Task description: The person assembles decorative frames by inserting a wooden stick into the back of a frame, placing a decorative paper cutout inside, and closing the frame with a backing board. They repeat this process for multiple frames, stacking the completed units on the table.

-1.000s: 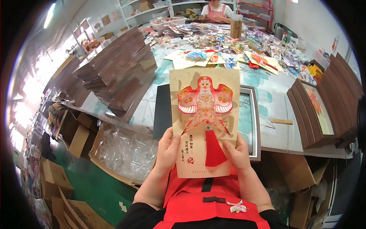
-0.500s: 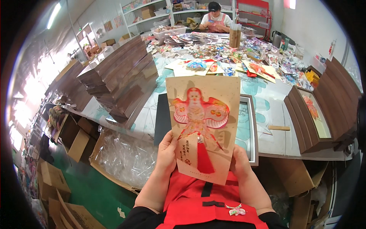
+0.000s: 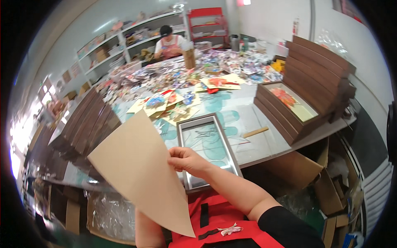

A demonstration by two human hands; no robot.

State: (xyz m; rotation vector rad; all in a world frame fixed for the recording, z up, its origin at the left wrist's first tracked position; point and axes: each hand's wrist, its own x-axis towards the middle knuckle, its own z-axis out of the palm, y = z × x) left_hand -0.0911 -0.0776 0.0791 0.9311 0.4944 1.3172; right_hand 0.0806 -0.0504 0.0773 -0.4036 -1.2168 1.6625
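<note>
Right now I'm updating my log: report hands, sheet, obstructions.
Right hand pinching edge of sheet; left hand hidden behind it. Sheet tilted, plain face showing. Right forearm partly hides frame.

White wall [image 3: 275,25], red rack [image 3: 205,12], white shelves [image 3: 122,42] observed.
Rack and shelves stand beyond the fingers [image 3: 177,159]; wall rises farther right.

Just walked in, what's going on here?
The right hand grips a tan sheet by its edge, plain side facing the camera; the left hand is hidden behind it. A grey frame lies on the table, which shows through it. Dark brown frames are stacked at right, and a co-worker is across the table.
</note>
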